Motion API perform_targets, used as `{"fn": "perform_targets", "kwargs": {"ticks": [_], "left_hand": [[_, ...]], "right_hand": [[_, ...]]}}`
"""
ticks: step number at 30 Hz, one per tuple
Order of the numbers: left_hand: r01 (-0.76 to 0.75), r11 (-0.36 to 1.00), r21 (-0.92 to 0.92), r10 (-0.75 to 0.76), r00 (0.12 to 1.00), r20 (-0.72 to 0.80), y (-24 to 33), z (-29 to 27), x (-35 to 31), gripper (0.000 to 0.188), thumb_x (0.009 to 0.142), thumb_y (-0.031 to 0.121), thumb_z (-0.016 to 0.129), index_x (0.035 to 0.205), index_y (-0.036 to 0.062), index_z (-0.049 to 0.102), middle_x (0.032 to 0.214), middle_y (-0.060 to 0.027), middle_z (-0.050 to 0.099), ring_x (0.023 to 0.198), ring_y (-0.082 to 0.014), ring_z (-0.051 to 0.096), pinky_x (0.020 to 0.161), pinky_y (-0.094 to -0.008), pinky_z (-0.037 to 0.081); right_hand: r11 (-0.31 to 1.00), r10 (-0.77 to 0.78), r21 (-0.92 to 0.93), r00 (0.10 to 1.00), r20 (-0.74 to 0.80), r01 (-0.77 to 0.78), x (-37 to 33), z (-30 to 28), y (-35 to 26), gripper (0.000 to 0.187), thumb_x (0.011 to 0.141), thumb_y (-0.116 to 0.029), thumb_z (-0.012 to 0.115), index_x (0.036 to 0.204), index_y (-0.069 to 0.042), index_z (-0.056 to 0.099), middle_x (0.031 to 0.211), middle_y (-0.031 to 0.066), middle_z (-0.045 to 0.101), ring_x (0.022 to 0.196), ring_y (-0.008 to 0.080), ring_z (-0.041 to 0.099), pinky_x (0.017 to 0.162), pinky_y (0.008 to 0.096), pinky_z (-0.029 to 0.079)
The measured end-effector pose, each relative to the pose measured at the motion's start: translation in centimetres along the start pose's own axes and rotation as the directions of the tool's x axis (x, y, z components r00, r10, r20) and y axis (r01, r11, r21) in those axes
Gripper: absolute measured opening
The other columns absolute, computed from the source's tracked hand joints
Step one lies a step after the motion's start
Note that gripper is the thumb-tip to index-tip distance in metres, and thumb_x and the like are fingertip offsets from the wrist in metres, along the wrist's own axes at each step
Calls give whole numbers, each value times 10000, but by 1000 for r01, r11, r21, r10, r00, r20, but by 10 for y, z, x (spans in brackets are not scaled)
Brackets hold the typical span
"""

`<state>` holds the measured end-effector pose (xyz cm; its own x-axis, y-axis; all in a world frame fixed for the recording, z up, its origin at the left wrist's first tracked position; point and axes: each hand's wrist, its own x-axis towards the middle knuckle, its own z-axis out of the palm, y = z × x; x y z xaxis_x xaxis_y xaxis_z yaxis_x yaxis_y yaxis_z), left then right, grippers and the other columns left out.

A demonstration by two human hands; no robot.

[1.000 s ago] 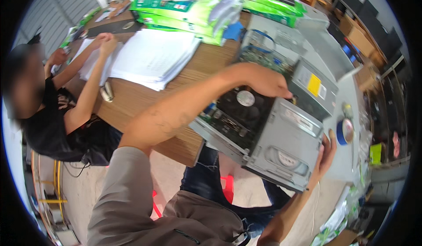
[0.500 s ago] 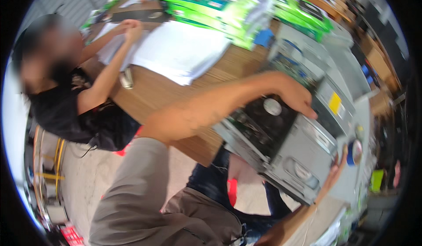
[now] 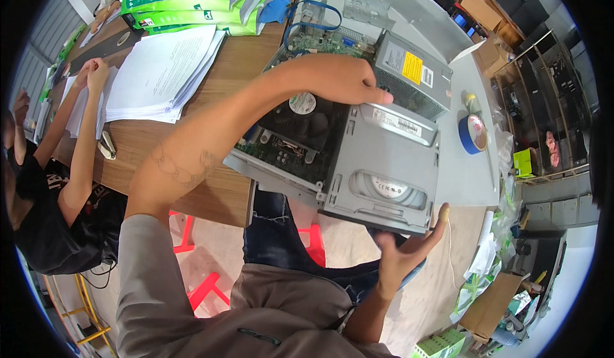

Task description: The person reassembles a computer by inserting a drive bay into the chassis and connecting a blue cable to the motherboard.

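An opened desktop computer case [image 3: 332,220] lies over the table's front edge, its insides facing up. A grey metal drive cage [image 3: 384,150] covers its near right part, beside a black fan cooler [image 3: 304,124] and a green circuit board [image 3: 263,147]. My left hand [image 3: 358,83] reaches across the case with curled fingers, its thumb on the cage's far edge; the gripped spot is partly hidden. Behind it sits the silver power supply [image 3: 406,70] with a yellow label. At the case's near right corner, my right hand [image 3: 406,252] has thumb and fingers spread apart, close to the front edge.
Paper stacks [image 3: 160,77] and green packages [image 3: 185,6] cover the table's left and far side. A blue tape roll [image 3: 472,134] lies to the right. At left, another person's hands [image 3: 93,73] are over papers. Red stools [image 3: 208,291] stand below.
The view has swung right and steadied, so everything appears further left. My right hand has shifted from the case's right side to below its near corner, fingers spread. The left stays at the cage.
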<state>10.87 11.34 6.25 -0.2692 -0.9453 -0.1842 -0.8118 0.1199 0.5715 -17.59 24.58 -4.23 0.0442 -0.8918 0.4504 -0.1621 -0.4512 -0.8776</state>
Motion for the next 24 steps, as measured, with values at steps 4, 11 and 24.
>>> {"fn": "perform_targets", "kwargs": {"ticks": [4, 11, 24], "left_hand": [[-24, 1000, 10, 25, 999, -30, -4, 1, 3, 658, 906, 619, 546, 924, -13, 725, 740, -149, 674, 764, -253, 657, 717, -361, 494], [-144, 921, -361, 82, 980, -183, 23, -7, -5, 760, 917, 667, 509, 1079, -55, 687, 934, -123, 668, 876, -185, 609, 768, -306, 469], [-304, 357, -883, 384, 910, -158, 26, 30, 27, 768, 1002, 629, 291, 1482, 34, 365, 1464, -141, 439, 1303, -228, 452, 1085, -382, 382]], "right_hand": [[997, -6, -78, 991, -131, -4, 8, 9, 0, 1296, 525, -227, 971, 1507, -1, 156, 1450, 272, 434, 1413, 360, 348, 1178, 470, 223], [978, -207, -57, 879, -431, 202, 41, 14, -47, 1338, 578, -571, 864, 1524, -13, 100, 1527, 205, 332, 1351, 358, 430, 1082, 519, 432], [983, -172, -23, 871, -460, 182, 63, 36, -65, 818, 759, -19, 789, 1444, 28, 344, 1384, 178, 472, 1191, 258, 522, 1053, 414, 413]]}}
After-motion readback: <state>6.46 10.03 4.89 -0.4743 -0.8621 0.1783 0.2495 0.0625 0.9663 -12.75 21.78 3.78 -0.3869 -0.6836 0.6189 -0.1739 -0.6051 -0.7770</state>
